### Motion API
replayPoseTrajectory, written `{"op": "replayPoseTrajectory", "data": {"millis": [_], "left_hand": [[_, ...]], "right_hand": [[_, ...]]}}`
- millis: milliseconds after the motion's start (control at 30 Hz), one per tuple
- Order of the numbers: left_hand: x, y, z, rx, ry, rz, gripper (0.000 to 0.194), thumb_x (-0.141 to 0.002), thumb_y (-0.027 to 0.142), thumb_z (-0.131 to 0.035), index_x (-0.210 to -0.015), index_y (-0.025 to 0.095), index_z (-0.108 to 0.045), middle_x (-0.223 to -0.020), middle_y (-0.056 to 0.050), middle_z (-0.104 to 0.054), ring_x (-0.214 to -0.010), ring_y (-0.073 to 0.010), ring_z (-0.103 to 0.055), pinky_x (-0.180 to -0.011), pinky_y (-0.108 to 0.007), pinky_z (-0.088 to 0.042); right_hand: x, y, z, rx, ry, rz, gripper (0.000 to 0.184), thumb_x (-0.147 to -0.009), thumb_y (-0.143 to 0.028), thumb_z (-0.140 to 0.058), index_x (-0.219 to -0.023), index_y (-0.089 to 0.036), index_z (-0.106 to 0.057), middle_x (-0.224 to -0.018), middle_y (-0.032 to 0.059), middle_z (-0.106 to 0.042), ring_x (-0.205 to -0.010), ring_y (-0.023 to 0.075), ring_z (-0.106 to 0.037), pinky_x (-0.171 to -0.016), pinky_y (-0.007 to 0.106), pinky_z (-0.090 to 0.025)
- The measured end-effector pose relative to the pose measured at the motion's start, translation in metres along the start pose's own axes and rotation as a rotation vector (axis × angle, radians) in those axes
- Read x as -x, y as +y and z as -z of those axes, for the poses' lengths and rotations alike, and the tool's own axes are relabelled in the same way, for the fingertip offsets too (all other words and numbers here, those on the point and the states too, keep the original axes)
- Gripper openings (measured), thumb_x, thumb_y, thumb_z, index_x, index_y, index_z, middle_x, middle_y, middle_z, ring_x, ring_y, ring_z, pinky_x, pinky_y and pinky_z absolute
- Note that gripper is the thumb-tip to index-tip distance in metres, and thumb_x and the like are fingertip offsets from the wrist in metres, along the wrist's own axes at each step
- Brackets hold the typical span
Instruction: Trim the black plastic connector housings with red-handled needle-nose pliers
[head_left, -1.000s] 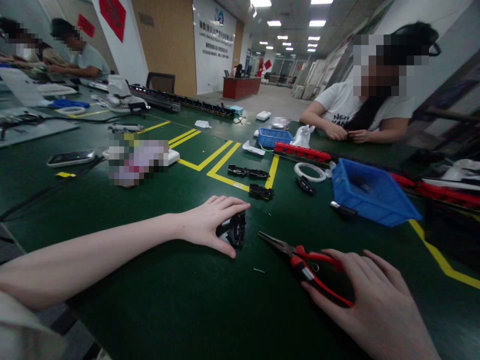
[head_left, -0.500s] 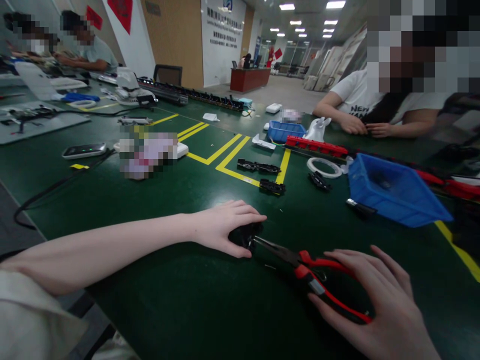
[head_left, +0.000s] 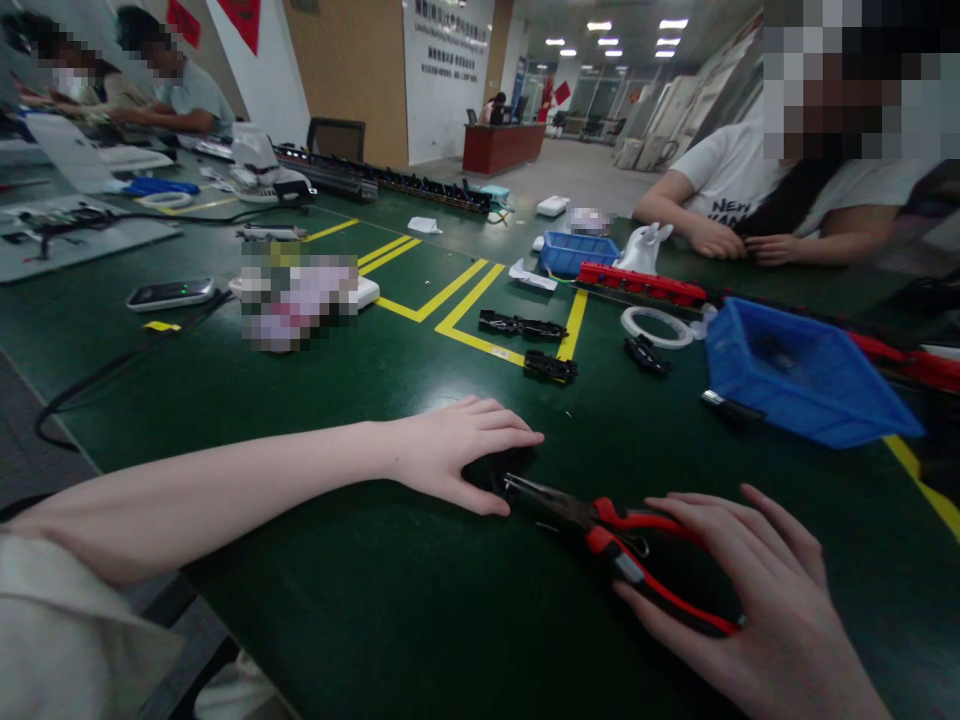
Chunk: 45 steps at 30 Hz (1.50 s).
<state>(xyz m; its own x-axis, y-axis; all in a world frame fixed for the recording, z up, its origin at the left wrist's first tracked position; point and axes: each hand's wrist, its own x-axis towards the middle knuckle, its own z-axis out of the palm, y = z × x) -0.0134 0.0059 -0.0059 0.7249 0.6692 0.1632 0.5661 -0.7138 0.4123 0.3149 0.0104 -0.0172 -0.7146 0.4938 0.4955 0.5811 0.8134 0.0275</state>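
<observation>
My left hand [head_left: 457,450] rests on the green table and grips a small black part [head_left: 491,474], mostly hidden beneath the fingers. In my right hand [head_left: 757,580] are the spread red handles of long-nose pliers [head_left: 600,525]. The tips of the pliers reach the black part between my left thumb and fingers; whether they pinch it I cannot tell. A thin sliver [head_left: 547,526] lies just below the plier jaws. Beyond my hands lie a long black part [head_left: 523,325], a shorter one [head_left: 550,365] and another black piece [head_left: 646,354].
A blue bin [head_left: 810,370] stands at the right, with a black piece [head_left: 731,408] by its near corner. Behind are a white ring [head_left: 658,327], a red strip [head_left: 641,284] and a smaller blue bin [head_left: 577,254]. A co-worker [head_left: 765,205] sits across the table. A black cable [head_left: 112,355] runs at the left.
The camera view has shifted slightly, moving the table items a little right in the picture. The plier handles look slightly closer together; both hands keep their places.
</observation>
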Motion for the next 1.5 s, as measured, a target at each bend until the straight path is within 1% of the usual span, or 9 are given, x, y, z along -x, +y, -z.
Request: {"op": "replayPoseTrajectory", "data": {"millis": [233, 467, 633, 800, 900, 1067, 1133, 1367, 1500], "left_hand": [[-0.001, -0.001, -0.002, 0.006, 0.030, -0.034, 0.075, -0.085, 0.052, -0.066, -0.145, 0.015, -0.039, -0.138, -0.016, -0.051, -0.124, -0.0301, -0.048, -0.104, -0.043, -0.038], [-0.002, -0.002, -0.004, 0.006, 0.045, -0.087, 0.075, -0.086, 0.051, -0.066, -0.144, 0.009, -0.042, -0.134, -0.019, -0.053, -0.120, -0.0297, -0.049, -0.101, -0.041, -0.042], [-0.002, -0.006, -0.004, 0.035, 0.063, -0.120, 0.075, -0.087, 0.054, -0.064, -0.144, 0.011, -0.043, -0.132, -0.019, -0.054, -0.117, -0.0303, -0.050, -0.100, -0.043, -0.044], [-0.003, -0.006, -0.004, 0.076, 0.079, -0.134, 0.074, -0.085, 0.053, -0.066, -0.143, 0.013, -0.044, -0.130, -0.018, -0.056, -0.117, -0.0291, -0.051, -0.099, -0.041, -0.044], [-0.003, -0.005, -0.003, 0.109, 0.088, -0.149, 0.074, -0.083, 0.052, -0.069, -0.141, 0.012, -0.047, -0.128, -0.018, -0.058, -0.115, -0.0286, -0.052, -0.098, -0.040, -0.045], [-0.002, -0.004, -0.004, 0.117, 0.137, -0.184, 0.076, -0.077, 0.054, -0.074, -0.137, 0.013, -0.052, -0.124, -0.016, -0.060, -0.111, -0.0292, -0.056, -0.096, -0.041, -0.045], [-0.002, -0.003, -0.005, 0.095, 0.154, -0.189, 0.077, -0.076, 0.056, -0.074, -0.136, 0.014, -0.052, -0.124, -0.016, -0.061, -0.110, -0.0296, -0.056, -0.094, -0.041, -0.045], [-0.002, -0.001, -0.005, 0.031, 0.164, -0.189, 0.074, -0.077, 0.058, -0.072, -0.135, 0.016, -0.053, -0.126, -0.016, -0.061, -0.112, -0.0299, -0.057, -0.092, -0.040, -0.043], [-0.002, -0.001, -0.006, 0.035, 0.178, -0.199, 0.076, -0.076, 0.059, -0.073, -0.134, 0.013, -0.054, -0.126, -0.016, -0.060, -0.112, -0.0294, -0.058, -0.092, -0.039, -0.044]], "right_hand": [[-0.004, -0.003, 0.002, 0.024, 0.008, 0.038, 0.053, -0.076, -0.050, -0.068, -0.118, -0.020, -0.055, -0.103, 0.0085, -0.068, -0.094, 0.0284, -0.066, -0.105, 0.055, -0.033], [-0.004, -0.006, 0.010, 0.084, 0.070, 0.081, 0.050, -0.078, -0.045, -0.068, -0.118, -0.017, -0.056, -0.101, 0.0105, -0.068, -0.091, 0.0283, -0.066, -0.104, 0.054, -0.035], [-0.007, -0.011, 0.012, 0.101, 0.069, 0.050, 0.045, -0.079, -0.042, -0.065, -0.117, -0.019, -0.055, -0.100, 0.0105, -0.067, -0.092, 0.0294, -0.064, -0.103, 0.056, -0.035], [-0.007, -0.014, 0.013, 0.114, 0.071, 0.039, 0.046, -0.077, -0.042, -0.066, -0.117, -0.021, -0.055, -0.100, 0.0096, -0.067, -0.093, 0.0310, -0.064, -0.103, 0.057, -0.033], [-0.007, -0.012, 0.014, 0.133, 0.072, 0.062, 0.048, -0.075, -0.043, -0.067, -0.117, -0.021, -0.055, -0.097, 0.0085, -0.068, -0.092, 0.0306, -0.063, -0.103, 0.056, -0.033], [-0.010, -0.009, 0.017, 0.159, 0.059, 0.204, 0.052, -0.072, -0.049, -0.066, -0.112, -0.018, -0.056, -0.089, 0.0094, -0.068, -0.085, 0.0288, -0.062, -0.095, 0.051, -0.040], [-0.011, -0.008, 0.017, 0.163, 0.067, 0.234, 0.051, -0.072, -0.049, -0.065, -0.109, -0.016, -0.056, -0.087, 0.0105, -0.067, -0.084, 0.0291, -0.061, -0.091, 0.049, -0.042], [-0.014, -0.007, 0.018, 0.116, 0.041, 0.209, 0.049, -0.070, -0.050, -0.064, -0.109, -0.021, -0.055, -0.084, 0.0071, -0.066, -0.081, 0.0287, -0.061, -0.084, 0.047, -0.042], [-0.014, -0.007, 0.017, 0.105, 0.041, 0.212, 0.048, -0.070, -0.050, -0.064, -0.107, -0.020, -0.056, -0.083, 0.0080, -0.066, -0.080, 0.0289, -0.061, -0.083, 0.047, -0.043]]}}
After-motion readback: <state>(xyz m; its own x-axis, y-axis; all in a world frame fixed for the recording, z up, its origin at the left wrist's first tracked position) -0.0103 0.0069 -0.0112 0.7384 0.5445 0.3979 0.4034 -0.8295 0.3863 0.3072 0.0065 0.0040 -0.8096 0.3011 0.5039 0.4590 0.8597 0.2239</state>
